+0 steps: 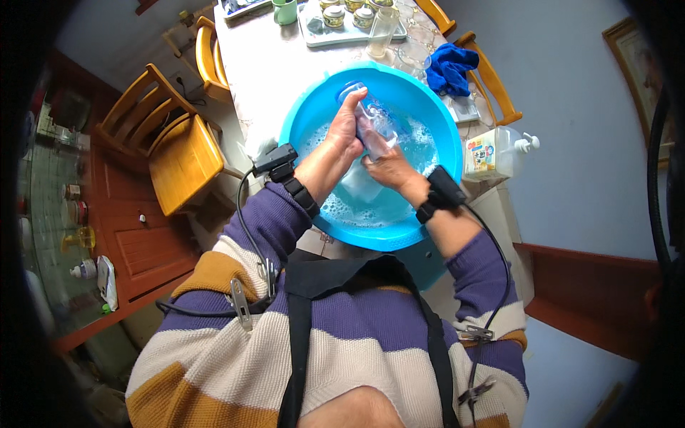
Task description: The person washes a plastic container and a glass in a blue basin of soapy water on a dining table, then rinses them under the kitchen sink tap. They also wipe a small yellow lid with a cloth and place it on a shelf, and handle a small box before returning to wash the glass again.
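Note:
A clear drinking vessel with a bluish end is tilted over a bright blue plastic basin of soapy water. My left hand grips its side, thumb up near the far end. At the near end is my right hand, slightly blurred; its fingers seem to reach inside the vessel with a white cloth. Part of that cloth hangs below the hand at the water. White suds float along the basin's near wall.
Behind the basin stand a tall clear glass, a glass bowl, a tray of lidded patterned cups and a green mug. A blue cloth and a pump bottle are at right. Wooden chairs flank the table.

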Demonstrator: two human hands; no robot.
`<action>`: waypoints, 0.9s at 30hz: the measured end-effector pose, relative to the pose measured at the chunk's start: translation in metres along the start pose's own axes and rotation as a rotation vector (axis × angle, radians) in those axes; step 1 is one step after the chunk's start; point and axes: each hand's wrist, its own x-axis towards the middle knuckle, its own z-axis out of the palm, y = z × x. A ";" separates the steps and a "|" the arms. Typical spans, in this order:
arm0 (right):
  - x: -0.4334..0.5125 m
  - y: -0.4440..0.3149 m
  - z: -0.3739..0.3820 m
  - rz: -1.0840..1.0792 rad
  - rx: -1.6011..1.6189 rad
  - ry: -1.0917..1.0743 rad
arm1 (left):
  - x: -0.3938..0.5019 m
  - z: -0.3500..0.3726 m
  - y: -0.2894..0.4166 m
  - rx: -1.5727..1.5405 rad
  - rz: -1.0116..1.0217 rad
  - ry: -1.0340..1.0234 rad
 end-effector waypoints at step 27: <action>-0.008 -0.002 -0.009 0.210 0.099 0.040 | 0.027 0.000 0.005 -0.166 0.046 0.186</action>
